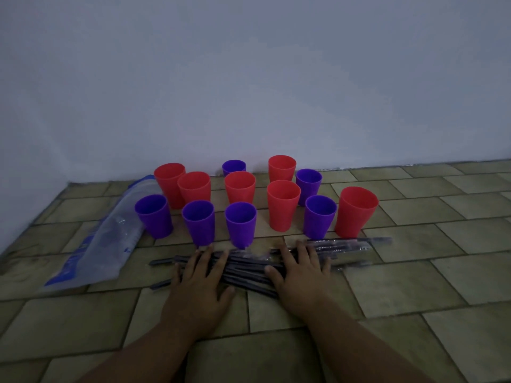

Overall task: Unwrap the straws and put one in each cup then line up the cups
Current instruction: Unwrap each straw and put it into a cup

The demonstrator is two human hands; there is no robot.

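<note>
Several red cups (283, 204) and purple cups (240, 225) stand upright and empty in a loose cluster on the tiled floor, near the wall. In front of them lies a heap of dark straws (249, 269) in clear wrappers, stretching from left to right. My left hand (200, 277) rests flat on the left part of the heap, fingers spread. My right hand (300, 272) lies flat on the right part, fingers spread too. Neither hand grips a straw.
A clear plastic bag with blue print (102, 241) lies on the floor left of the cups. A pale wall (249, 92) rises right behind the cups. The tiled floor (414, 272) extends to the right and toward me.
</note>
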